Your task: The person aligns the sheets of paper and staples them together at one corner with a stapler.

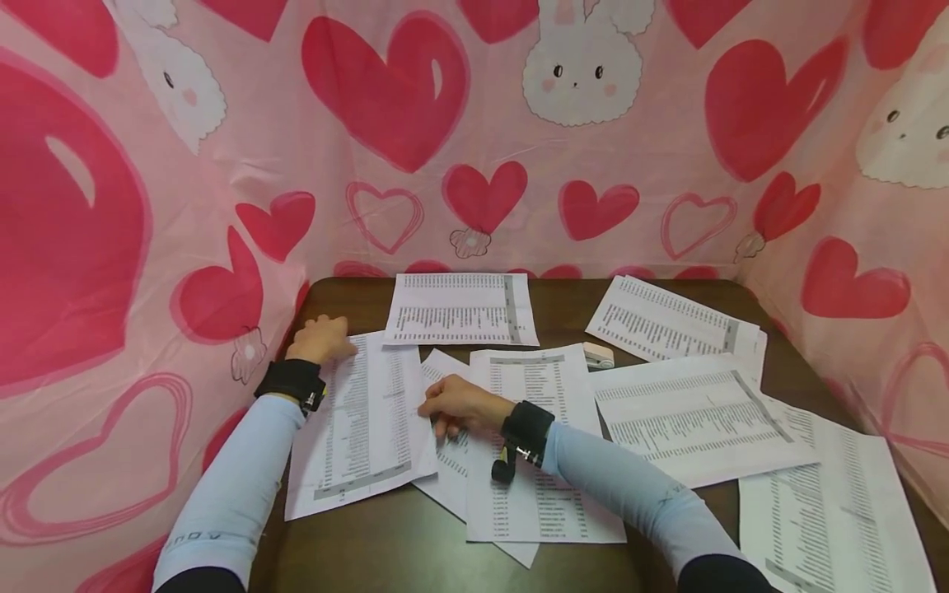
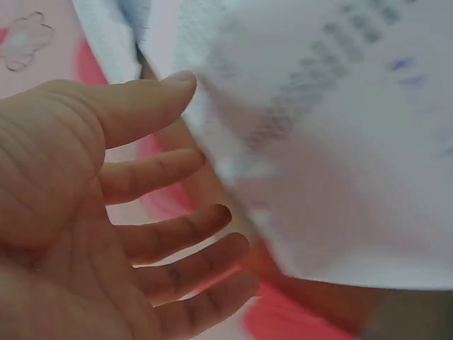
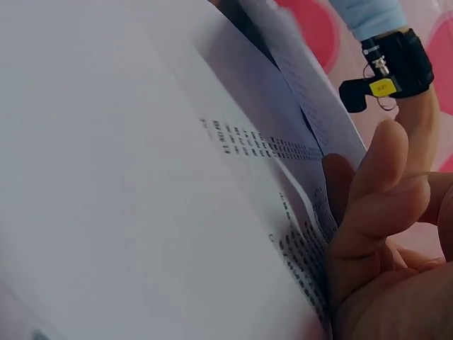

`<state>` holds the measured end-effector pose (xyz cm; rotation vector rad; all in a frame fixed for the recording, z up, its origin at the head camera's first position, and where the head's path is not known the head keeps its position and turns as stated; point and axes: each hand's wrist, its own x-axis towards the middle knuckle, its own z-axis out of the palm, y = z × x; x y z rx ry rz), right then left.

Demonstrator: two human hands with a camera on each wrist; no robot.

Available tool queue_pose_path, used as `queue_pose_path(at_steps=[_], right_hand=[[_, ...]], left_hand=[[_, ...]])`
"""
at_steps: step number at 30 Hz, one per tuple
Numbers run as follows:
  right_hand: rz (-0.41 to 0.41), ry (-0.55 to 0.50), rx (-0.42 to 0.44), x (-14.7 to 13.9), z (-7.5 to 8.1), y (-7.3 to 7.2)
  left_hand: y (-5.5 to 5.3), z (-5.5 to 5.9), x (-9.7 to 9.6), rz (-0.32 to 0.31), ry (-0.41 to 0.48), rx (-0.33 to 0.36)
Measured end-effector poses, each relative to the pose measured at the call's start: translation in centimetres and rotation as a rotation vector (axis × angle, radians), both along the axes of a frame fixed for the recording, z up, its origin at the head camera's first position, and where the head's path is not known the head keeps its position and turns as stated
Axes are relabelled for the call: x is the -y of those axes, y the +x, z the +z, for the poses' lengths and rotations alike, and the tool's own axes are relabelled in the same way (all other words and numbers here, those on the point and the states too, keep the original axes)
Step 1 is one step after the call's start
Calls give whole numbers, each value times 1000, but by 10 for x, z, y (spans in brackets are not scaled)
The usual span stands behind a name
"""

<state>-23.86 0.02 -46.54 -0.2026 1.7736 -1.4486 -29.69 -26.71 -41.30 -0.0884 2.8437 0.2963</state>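
A printed sheet of paper lies at the left of the table between the two hands. My left hand is at its far left corner. In the left wrist view the thumb overlaps the sheet and the index fingertip meets its edge, pinching it; the other fingers are spread beside it. My right hand has curled fingers and pinches the right edge of this sheet. Its fingertips show against the paper edges in the right wrist view. Under the right forearm lies another printed sheet, overlapping a tilted sheet.
A printed sheet lies at the back edge of the brown table. Several more overlap at the right, including one sheet near the middle. A small white and tan object sits among them. Heart-patterned cloth surrounds the table.
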Motion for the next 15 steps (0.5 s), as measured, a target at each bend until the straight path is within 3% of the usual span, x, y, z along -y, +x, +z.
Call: queue_pose_path(at_steps=[2,6,10,15], right_hand=[[3,4,-5,-2,0,-1],[9,16,-16,-10,4,-4],[16,15,-19,-14,7,-6],[33,15,-48,-15,9,-4]], left_hand=[[3,7,-7,-66,-19,-64],[9,30,-35,-323,37,-159],[17,48,-65,-556,130,-77],[28,48,-90,-684,170,89]])
